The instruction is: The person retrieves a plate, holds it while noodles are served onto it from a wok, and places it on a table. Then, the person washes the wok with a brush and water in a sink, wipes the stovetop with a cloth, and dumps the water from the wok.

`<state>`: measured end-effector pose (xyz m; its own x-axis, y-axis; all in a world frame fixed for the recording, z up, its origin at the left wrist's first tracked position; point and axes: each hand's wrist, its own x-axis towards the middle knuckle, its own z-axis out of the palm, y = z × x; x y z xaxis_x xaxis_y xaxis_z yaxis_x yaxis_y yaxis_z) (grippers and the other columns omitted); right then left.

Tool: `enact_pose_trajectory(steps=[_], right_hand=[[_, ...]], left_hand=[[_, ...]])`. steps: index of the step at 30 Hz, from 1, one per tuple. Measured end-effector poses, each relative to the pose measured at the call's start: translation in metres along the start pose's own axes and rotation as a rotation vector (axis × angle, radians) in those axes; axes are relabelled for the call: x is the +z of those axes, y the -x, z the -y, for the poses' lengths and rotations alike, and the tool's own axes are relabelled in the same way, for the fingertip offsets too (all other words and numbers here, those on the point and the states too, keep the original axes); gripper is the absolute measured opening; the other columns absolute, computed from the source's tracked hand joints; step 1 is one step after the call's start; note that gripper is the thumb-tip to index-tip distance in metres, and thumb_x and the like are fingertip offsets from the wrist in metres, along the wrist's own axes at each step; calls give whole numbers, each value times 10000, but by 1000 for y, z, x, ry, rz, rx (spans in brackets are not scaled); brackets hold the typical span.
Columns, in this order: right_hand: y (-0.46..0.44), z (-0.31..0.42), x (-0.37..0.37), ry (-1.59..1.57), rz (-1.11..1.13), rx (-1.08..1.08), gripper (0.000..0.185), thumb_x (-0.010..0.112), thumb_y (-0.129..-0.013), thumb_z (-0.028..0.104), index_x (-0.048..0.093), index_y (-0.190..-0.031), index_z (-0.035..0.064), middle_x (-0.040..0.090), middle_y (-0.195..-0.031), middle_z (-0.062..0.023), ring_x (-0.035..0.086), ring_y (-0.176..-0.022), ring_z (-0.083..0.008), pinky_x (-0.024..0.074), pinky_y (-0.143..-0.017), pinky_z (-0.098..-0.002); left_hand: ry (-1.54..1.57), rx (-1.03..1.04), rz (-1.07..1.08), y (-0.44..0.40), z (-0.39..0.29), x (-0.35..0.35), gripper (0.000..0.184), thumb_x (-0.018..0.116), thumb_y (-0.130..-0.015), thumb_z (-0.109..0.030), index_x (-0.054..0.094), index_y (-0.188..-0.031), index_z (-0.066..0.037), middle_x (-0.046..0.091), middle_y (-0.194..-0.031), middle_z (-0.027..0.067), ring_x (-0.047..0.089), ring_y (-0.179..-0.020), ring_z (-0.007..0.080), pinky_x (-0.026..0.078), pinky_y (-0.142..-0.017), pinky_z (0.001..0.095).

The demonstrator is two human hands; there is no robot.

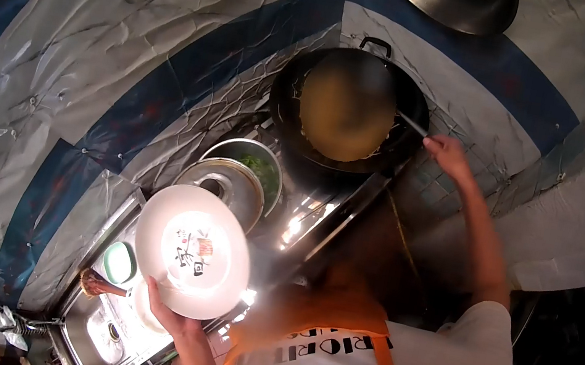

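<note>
My left hand (180,324) grips a white plate (160,226) by its near edge. Dark characters and a small red picture are printed in the plate's centre, and it looks bare of food. Farther forward, my right hand (448,156) is closed around the thin metal handle (413,125) of a cooking utensil. That handle reaches into a black wok (283,121); steam and blur hide the utensil's head. Yellowish-brown food (346,118) fills the wok, with pale thin strands at its rim.
Left of the wok stand a metal pot (225,146) with greens and a round metal lid (244,194). A sink (86,340), a green-rimmed container (119,262) and a brown brush (92,283) lie nearer. A large metal bowl (454,4) hangs beyond the wok.
</note>
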<state>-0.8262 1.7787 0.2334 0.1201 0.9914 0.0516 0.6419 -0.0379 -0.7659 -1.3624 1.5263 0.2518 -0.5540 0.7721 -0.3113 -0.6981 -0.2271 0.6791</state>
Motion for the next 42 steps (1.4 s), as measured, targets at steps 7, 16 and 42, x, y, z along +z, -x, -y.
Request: enact_pose_trajectory(steps=[7, 16, 42], right_hand=[[-39, 18, -25, 481, 145, -112, 316, 606, -869, 283, 586, -1009, 0, 642, -910, -214, 609, -910, -405, 469, -799, -473], [-188, 154, -80, 1324, 431, -159, 174, 778, -697, 165, 689, -707, 16, 681, -665, -111, 665, -566, -235, 524, -490, -353], [-283, 140, 15, 1319, 0, -1383, 117, 613, -724, 147, 690, -635, 148, 659, -659, -41, 670, -688, -219, 506, -577, -361]], left_hand=[[20, 166, -111, -6, 5, 8, 525, 453, -971, -343, 378, -1381, -23, 462, -1353, 177, 495, -1214, 334, 438, -1005, 495], [149, 190, -230, 20, 59, 53, 588, 513, -932, -355, 352, -1411, -55, 454, -1389, 166, 483, -1228, 357, 412, -1024, 514], [147, 420, -435, 74, 117, 91, 554, 484, -942, -337, 365, -1418, -80, 452, -1403, 138, 479, -1243, 346, 418, -1022, 512]])
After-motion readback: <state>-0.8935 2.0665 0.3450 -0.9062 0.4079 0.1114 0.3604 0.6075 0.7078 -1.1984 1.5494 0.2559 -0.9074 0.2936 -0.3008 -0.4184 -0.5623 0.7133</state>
